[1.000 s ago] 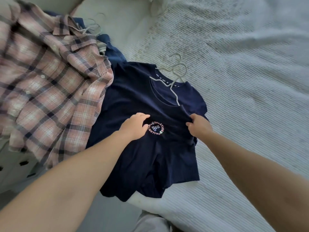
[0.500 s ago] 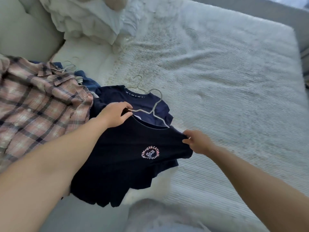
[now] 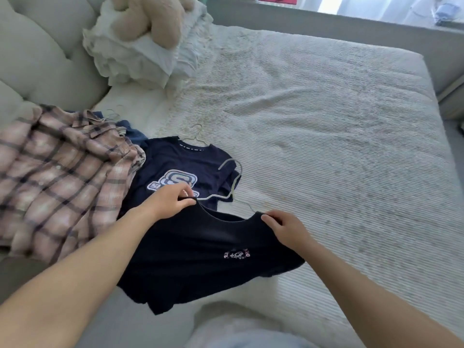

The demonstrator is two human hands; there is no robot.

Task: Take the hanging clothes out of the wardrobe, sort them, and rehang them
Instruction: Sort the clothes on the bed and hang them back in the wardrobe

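I hold a dark navy T-shirt (image 3: 200, 257) with a small round chest print at both shoulders, lifted off the bed toward me. My left hand (image 3: 173, 200) pinches its left shoulder and my right hand (image 3: 283, 226) grips its right shoulder. A pale wire hanger (image 3: 232, 182) sits in its neck, hook pointing away. Underneath lies a second navy T-shirt (image 3: 173, 162) with a large pale "S" logo, on its own hanger (image 3: 198, 136).
A pink plaid shirt (image 3: 57, 177) lies at the left over blue garments (image 3: 134, 134) on hangers. White pillows (image 3: 135, 59) and a beige plush toy (image 3: 150, 18) sit at the bedhead. The white ribbed bedspread (image 3: 313, 126) stretches right.
Both hands have drawn the top navy T-shirt toward me by its shoulders, uncovering the "S" logo T-shirt beneath. My right hand moved from the sleeve to the shoulder. The view tilted up.
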